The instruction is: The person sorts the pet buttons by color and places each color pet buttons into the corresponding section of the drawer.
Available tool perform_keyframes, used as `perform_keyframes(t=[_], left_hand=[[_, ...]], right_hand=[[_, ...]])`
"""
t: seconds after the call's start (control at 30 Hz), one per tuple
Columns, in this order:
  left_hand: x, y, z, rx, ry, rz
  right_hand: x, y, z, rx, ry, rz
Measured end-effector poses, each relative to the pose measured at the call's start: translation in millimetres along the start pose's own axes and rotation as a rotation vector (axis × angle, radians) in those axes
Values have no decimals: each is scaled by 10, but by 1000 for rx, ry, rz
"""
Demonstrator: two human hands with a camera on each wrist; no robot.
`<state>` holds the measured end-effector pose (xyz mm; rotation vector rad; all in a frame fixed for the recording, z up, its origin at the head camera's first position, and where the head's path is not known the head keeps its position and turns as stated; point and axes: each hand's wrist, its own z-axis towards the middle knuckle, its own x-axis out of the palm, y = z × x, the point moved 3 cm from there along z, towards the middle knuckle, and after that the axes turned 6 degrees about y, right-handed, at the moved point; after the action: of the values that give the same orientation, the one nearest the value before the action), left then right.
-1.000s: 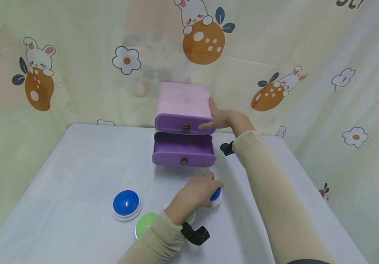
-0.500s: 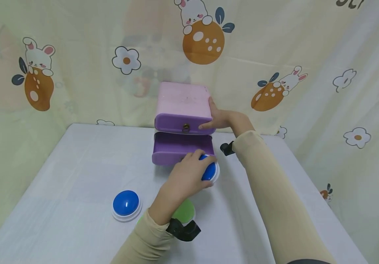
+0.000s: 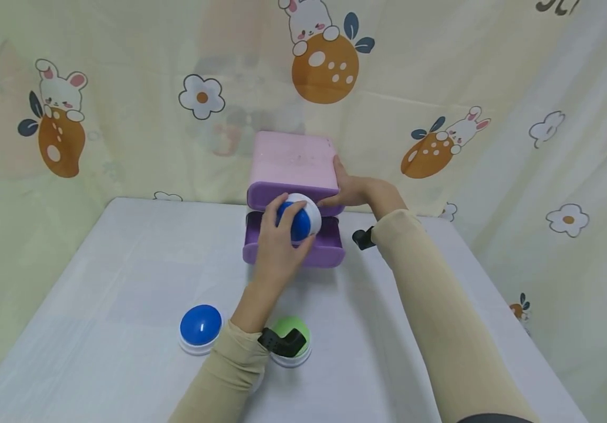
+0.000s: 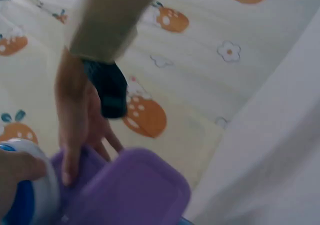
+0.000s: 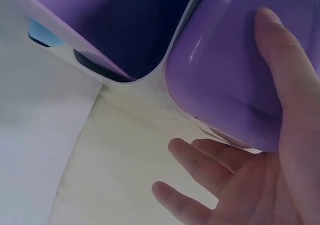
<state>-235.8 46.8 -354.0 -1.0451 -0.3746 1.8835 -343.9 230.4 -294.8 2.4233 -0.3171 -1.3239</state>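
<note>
My left hand (image 3: 274, 249) grips a blue push button with a white base (image 3: 300, 227), fingers over the dome and thumb along its side. The button is tilted and overlaps the opening of the pulled-out lower drawer (image 3: 331, 257). This purple drawer belongs to a small pink drawer cabinet (image 3: 293, 158), whose upper drawer (image 3: 263, 195) is closed. At the cabinet's right side rests my right hand (image 3: 355, 189), its thumb laid on the upper drawer's front. In the right wrist view its other fingers (image 5: 200, 167) are spread beside the cabinet.
Another blue push button (image 3: 200, 326) sits on the white table (image 3: 124, 282) at the left. A green push button (image 3: 295, 329) stands nearer, partly behind the left wrist's black strap. The left sleeve (image 3: 224, 376) hides most of another button. A patterned curtain (image 3: 140, 147) hangs behind the table.
My left hand has lifted the blue push button from the table and carried it up and left, over the open lower drawer. The right hand has stayed at the cabinet.
</note>
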Motion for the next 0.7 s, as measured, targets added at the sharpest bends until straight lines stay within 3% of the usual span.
perform_keyframes(t=[0.1, 0.23, 0.43, 0.7], left_hand=[[26, 129, 0, -20, -76, -25], [41, 222, -2, -28, -80, 9], [65, 231, 0, -37, 44, 139], [56, 225, -5, -148, 194, 270]], right_hand=[[-7, -2, 15, -17, -4, -4], [-18, -9, 28, -29, -5, -5], [-20, -20, 26, -35, -8, 5], [2, -26, 44, -54, -18, 8]])
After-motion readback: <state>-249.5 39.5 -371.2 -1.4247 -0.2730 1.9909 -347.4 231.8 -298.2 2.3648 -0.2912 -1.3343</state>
